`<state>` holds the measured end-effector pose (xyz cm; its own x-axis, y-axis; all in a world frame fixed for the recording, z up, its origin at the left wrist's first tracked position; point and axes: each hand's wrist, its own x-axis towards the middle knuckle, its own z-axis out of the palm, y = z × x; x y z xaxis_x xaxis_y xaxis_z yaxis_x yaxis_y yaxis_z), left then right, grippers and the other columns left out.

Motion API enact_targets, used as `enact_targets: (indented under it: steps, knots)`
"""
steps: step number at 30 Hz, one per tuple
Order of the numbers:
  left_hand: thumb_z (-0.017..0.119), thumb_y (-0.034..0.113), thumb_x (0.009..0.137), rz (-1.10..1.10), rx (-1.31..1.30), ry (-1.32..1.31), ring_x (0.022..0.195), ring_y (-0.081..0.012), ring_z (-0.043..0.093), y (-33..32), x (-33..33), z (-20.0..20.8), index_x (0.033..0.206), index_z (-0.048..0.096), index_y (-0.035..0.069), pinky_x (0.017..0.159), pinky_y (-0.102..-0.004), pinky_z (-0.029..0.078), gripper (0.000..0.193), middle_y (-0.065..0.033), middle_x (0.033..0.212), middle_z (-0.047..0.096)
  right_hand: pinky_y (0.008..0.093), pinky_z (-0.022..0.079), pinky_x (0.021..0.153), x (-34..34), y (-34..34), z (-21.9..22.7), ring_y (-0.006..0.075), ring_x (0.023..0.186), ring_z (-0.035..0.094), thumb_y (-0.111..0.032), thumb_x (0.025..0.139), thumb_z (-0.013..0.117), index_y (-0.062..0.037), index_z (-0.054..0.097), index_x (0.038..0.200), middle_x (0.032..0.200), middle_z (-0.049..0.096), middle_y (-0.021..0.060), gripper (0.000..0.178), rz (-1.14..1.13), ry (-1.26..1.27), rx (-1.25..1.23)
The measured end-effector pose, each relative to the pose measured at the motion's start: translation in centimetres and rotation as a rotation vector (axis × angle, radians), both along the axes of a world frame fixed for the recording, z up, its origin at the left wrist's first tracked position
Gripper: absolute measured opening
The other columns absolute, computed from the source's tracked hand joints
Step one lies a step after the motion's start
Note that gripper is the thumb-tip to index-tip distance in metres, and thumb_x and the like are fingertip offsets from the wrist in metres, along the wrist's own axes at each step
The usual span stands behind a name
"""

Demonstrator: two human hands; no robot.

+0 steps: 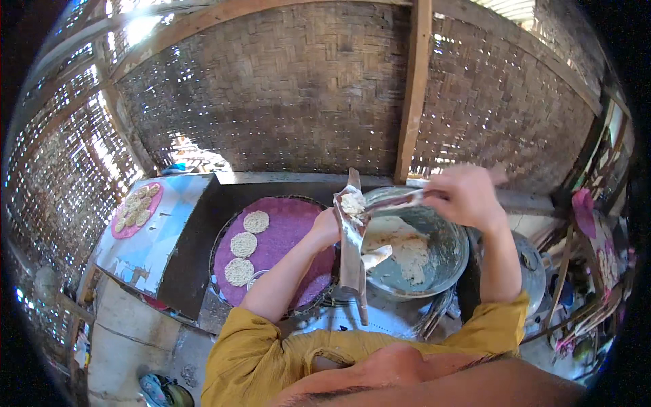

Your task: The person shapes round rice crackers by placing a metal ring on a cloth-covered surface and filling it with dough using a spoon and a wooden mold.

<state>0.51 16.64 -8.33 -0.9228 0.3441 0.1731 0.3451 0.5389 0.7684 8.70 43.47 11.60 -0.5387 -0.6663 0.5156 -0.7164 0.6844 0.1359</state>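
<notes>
My left hand (327,228) is closed on the side of a long wooden press (352,261), which is tilted over the left rim of a basin. Pale dough (353,205) sits in the upper part of the press. My right hand (468,195), slightly blurred, grips a wooden stick (400,201) smeared with dough. The stick's far end reaches the dough in the press. Below, the wide grey-green basin (463,254) holds more pale dough (405,252). Left of the press, several round, stringy dough discs (239,272) lie on a purple-covered round tray (288,234).
A pale ring (258,279) lies on the tray, partly behind my left forearm. At far left, a blue-and-white box (161,234) bears a pink round sheet (153,212) with more discs. A woven bamboo wall (285,88) with a wooden post (413,95) stands behind. A rounded metal pot (532,264) is at right.
</notes>
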Motion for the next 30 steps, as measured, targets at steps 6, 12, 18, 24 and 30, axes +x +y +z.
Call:
enact_targets:
  steps: [6,12,18,24,30]
  knots:
    - [0.055,0.028,0.073,0.114,-0.284,0.49,0.086,-0.0307,0.06,3.9,1.2,2.3,0.095,0.062,0.011,0.073,-0.0401,0.05,0.029,-0.0132,0.094,0.063,0.024,0.046,0.059,-1.1,-2.2,-11.0,0.0104,0.064,0.058,-0.017,0.075,0.069,-0.0039,0.066,0.086,0.072,0.064,0.0041,0.018,-0.067,-0.35,-0.912]
    - [0.059,0.033,0.072,0.122,0.09,0.373,0.083,-0.0329,0.06,1.7,-0.9,0.0,0.097,0.061,0.008,0.073,-0.0394,0.05,0.035,-0.0154,0.092,0.063,0.0229,0.047,0.058,-0.4,0.7,-14.4,0.0099,0.062,0.059,-0.014,0.073,0.071,-0.0014,0.065,0.086,0.073,0.065,0.0065,0.019,-0.168,-0.358,-0.964]
    - [0.061,0.028,0.073,0.12,-0.167,0.373,0.088,-0.0274,0.059,3.2,-0.6,-0.5,0.103,0.058,0.007,0.077,-0.0362,0.048,0.036,-0.0126,0.098,0.062,0.0283,0.048,0.053,-0.4,-1.9,-14.3,0.0183,0.057,0.062,-0.012,0.067,0.072,-0.0025,0.065,0.08,0.069,0.064,0.0099,0.018,-0.152,0.06,-0.786]
    - [0.061,0.014,0.078,-0.036,0.039,0.135,0.086,-0.0141,0.057,0.4,-2.8,-2.3,0.103,0.057,0.007,0.075,-0.0302,0.047,0.026,-0.0029,0.096,0.06,0.0266,0.048,0.053,1.8,-1.6,-15.0,0.0187,0.057,0.061,-0.011,0.067,0.073,-0.0036,0.065,0.078,0.067,0.063,0.0086,0.016,-0.024,-0.092,-0.79]
    - [0.06,0.03,0.074,0.003,0.073,0.337,0.082,-0.0337,0.061,3.5,-0.2,-0.8,0.091,0.059,0.002,0.069,-0.0408,0.049,0.032,-0.0188,0.087,0.063,0.0262,0.049,0.054,-0.8,-0.6,-15.4,0.0179,0.058,0.062,-0.014,0.068,0.074,-0.0026,0.065,0.08,0.068,0.063,0.0088,0.019,-0.29,-0.129,-0.923]
